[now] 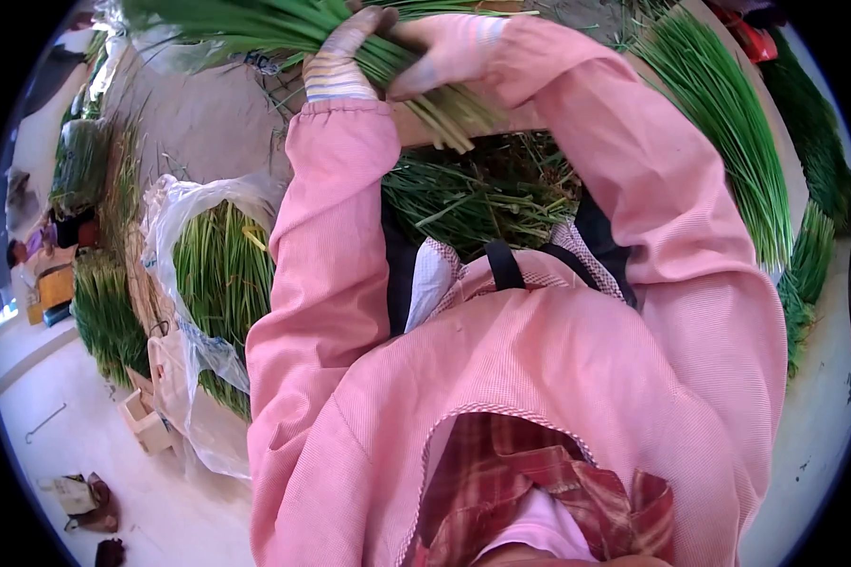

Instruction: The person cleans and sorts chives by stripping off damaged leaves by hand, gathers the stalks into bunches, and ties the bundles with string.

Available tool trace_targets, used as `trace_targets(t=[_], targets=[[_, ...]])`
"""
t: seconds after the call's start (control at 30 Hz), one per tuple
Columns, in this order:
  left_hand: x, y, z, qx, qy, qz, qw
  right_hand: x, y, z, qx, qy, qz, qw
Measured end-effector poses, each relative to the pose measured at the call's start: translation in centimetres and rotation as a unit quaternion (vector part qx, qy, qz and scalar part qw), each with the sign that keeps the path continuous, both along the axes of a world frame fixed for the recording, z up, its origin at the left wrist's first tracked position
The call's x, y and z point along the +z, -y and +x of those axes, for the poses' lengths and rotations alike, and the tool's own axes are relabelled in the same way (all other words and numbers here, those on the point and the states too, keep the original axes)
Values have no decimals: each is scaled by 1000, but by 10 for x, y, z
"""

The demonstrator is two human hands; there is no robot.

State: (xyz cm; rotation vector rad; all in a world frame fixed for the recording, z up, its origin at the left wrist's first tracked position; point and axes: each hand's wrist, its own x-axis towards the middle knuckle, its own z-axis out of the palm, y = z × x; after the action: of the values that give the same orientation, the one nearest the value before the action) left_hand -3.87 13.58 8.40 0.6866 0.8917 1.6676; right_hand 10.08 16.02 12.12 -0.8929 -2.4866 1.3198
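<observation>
My left hand [347, 49], in a pale glove with a striped cuff, is closed around a bunch of garlic chives [255, 33] at the top of the view. The long green leaves fan out to the left. Their pale cut stem ends [449, 118] point down and to the right. My right hand [444, 59], gloved too, wraps the same bunch nearer the stems; some of its fingers are hidden. Below the hands, loose green leaves [482, 194] lie heaped between my knees, in front of the pink smock.
A clear plastic bag [170, 213] with upright chives [222, 265] stands to the left. A large pile of chives [728, 132] lies on a board at right. Further bundles [109, 307] stand far left, near a small wooden stool [147, 420]. Another person [43, 241] is in the left background.
</observation>
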Motion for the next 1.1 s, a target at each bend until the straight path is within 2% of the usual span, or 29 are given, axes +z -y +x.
trace_targets(t=[0.03, 0.07, 0.13, 0.17, 0.2, 0.27, 0.33, 0.4, 0.47, 0.53, 0.67, 0.7, 0.73, 0.77, 0.8, 0.83, 0.87, 0.9, 0.93, 0.97, 1.0, 1.03, 1.07, 1.1], targets=[[8, 6, 3, 3, 134, -67, 989, 0, 2, 16, -26, 25, -77, 996], [11, 8, 7, 46, 143, -66, 986, 0, 0, 35, -52, 49, -151, 986], [-1, 5, 3, 26, 168, -53, 984, -22, -5, 70, -157, 12, -73, 985], [2, 8, 9, 21, 171, -49, 984, -22, 13, 84, -168, -93, -59, 980], [5, 11, 17, 33, 169, -75, 982, -23, 27, 90, -208, -90, 4, 974], [9, 19, 36, 25, 170, -99, 980, 10, 72, 85, -126, -202, 67, 969], [13, 25, 61, -31, 131, -48, 990, 10, 90, 90, -160, 42, 182, 969], [44, 52, 98, -120, 185, -185, 958, 7, 119, 107, -277, 92, 200, 935], [35, 55, 130, -107, 168, -175, 964, -11, 140, 141, -313, 74, 192, 927], [18, 66, 167, -140, 182, -180, 956, -8, 163, 168, -344, 172, 90, 919], [1, 72, 249, -301, 264, -201, 894, -24, 198, 255, -403, 149, 96, 898], [-18, 58, 267, -279, 200, -183, 921, -32, 203, 281, -416, 140, 140, 887], [-1, 55, 287, -293, 224, -211, 905, -42, 205, 311, -428, 134, 184, 875], [16, 52, 308, -306, 247, -238, 888, -57, 201, 347, -530, -78, 33, 844], [17, 31, 325, -311, 250, -257, 880, -48, 200, 375, -552, -94, 30, 828], [34, 18, 340, -289, 194, -254, 903, -39, 199, 403, -574, -112, 27, 811], [52, 8, 349, -282, 241, -239, 897, -28, 196, 436, -548, -14, 117, 828], [60, -13, 355, -292, 241, -194, 905, -18, 192, 470, -521, 82, 212, 823], [70, -33, 359, -233, 208, -191, 930, -7, 188, 488, -516, 138, 239, 811], [78, -47, 356, -230, 204, -173, 936, 4, 184, 505, -510, 193, 266, 795], [71, -75, 349, -249, 198, -131, 939, 31, 188, 504, -499, 288, 276, 769], [65, -94, 334, -217, 192, -153, 945, 23, 185, 523, -496, 317, 284, 757], [62, -104, 323, -184, 187, -174, 949, 12, 180, 534, -494, 343, 244, 761], [51, -104, 308, -151, 121, -170, 966, 1, 181, 546, -488, 406, 197, 747]])
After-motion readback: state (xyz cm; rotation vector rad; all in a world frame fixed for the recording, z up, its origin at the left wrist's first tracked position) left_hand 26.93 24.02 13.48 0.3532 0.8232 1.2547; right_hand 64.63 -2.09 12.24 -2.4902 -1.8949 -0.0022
